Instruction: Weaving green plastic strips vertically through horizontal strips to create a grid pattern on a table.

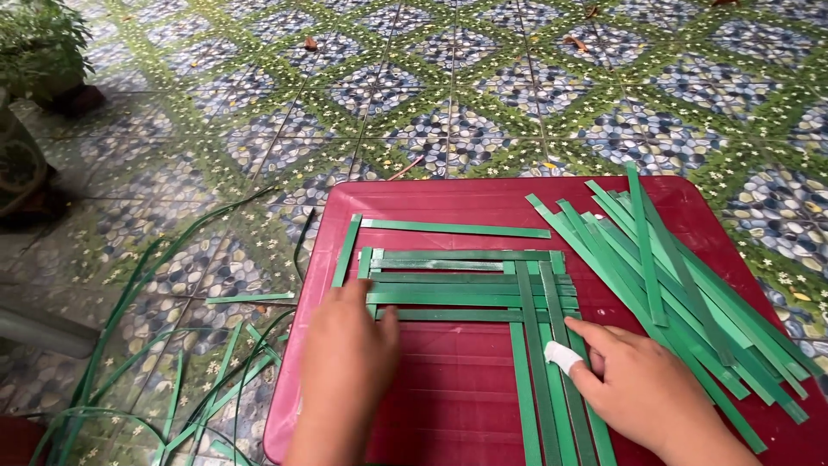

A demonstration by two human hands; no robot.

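A partly woven mat of green strips [470, 289] lies on a dark red table [448, 203]. Several horizontal strips cross three upright ones. My left hand [345, 362] rests flat on the left ends of the horizontal strips, fingers together. My right hand [642, 388] presses the upright strips at the lower right; its forefinger tip wears a white bandage [562, 355]. Neither hand grips anything. A single loose strip [453, 229] lies above the weave, another [347, 250] stands along its left side.
A pile of loose green strips [681, 276] fans across the table's right side. More strips and long leaf trimmings [198, 371] litter the patterned tile floor at the left. A potted plant [43, 52] stands at the far upper left.
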